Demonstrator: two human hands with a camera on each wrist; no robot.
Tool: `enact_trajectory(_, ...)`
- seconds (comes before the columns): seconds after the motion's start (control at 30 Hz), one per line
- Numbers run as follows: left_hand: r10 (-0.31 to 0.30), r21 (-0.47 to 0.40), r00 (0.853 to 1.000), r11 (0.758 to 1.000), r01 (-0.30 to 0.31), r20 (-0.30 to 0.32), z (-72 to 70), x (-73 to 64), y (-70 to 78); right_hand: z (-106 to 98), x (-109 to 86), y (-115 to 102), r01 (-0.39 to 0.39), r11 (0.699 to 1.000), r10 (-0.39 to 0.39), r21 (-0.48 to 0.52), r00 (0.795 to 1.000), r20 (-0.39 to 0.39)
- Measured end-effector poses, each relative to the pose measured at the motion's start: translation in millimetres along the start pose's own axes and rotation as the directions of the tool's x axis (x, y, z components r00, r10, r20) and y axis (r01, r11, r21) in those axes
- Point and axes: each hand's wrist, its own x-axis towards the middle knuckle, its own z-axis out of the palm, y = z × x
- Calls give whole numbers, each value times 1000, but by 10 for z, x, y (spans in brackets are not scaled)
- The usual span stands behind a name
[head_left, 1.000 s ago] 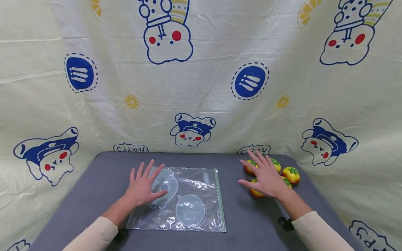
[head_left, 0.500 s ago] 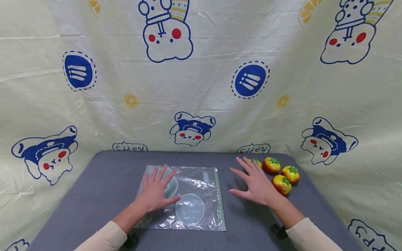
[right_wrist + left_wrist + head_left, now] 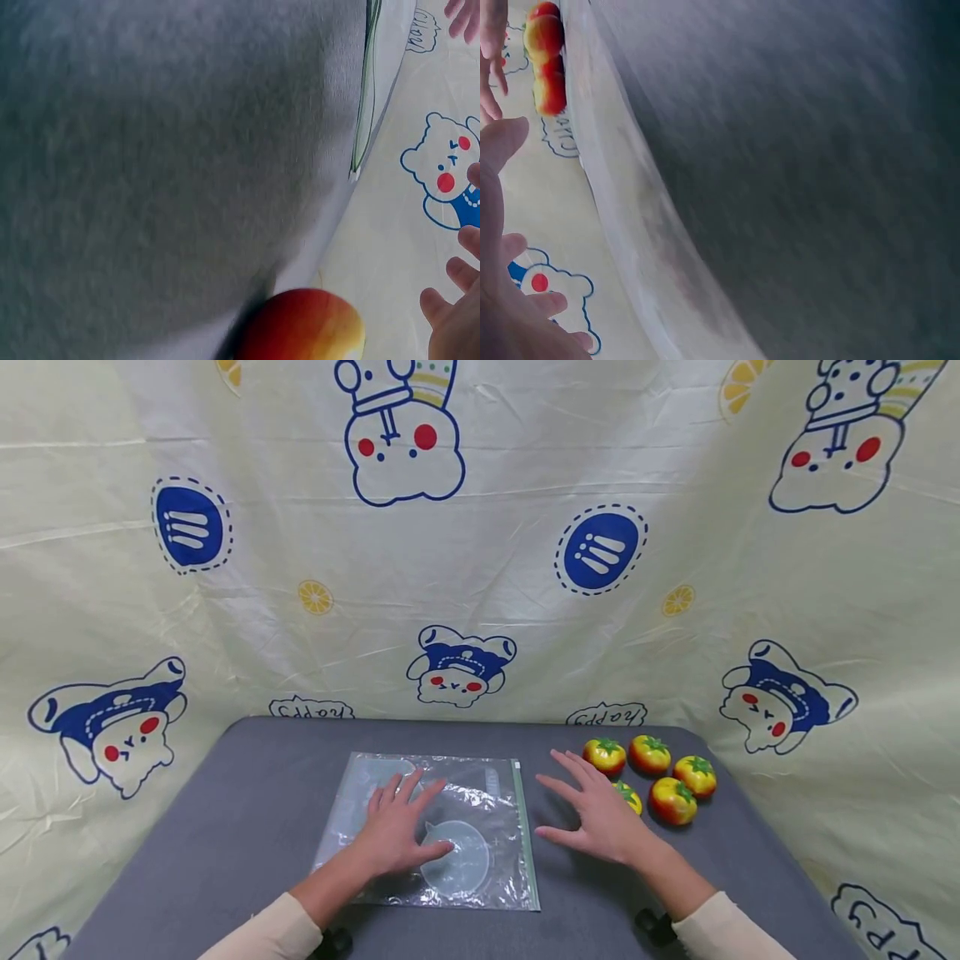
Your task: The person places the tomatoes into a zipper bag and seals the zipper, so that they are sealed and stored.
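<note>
A clear zip bag [image 3: 472,797] with pale printed round figures lies flat on the grey table, its green zip edge [image 3: 525,835] to the right. Over its middle hovers my left hand [image 3: 397,831], fingers spread, holding nothing. My right hand [image 3: 600,818], likewise spread and without anything in it, is above the table between the bag and several red-and-yellow fruits [image 3: 672,802] with green leafy tops. One fruit [image 3: 628,797] is partly hidden behind the right hand. In the right wrist view, a fruit [image 3: 307,326] shows close below the right fingers [image 3: 439,304].
The grey table [image 3: 247,827] has rounded far corners. Behind and beside it hangs a cream curtain [image 3: 495,568] printed with blue bears and orange slices. Dark wrist cameras [image 3: 655,928] sit under both cuffs.
My left hand has moved right and a little nearer over the bag. My right hand has drawn left and nearer, off the fruits, uncovering most of them. Bag and fruits stay put.
</note>
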Motion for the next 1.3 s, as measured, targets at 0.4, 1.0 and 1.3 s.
enact_trajectory(0.4,31,-22,998,999,-30,55,78,14,199,126,5,-139,-3,998,1,66,1000,30)
enact_trajectory(1.0,33,6,991,999,-34,131,227,23,368,255,27,-291,-142,945,82,294,975,206)
enact_trajectory(1.3,-20,33,987,999,15,161,276,23,428,293,34,-291,-166,922,87,351,969,230)
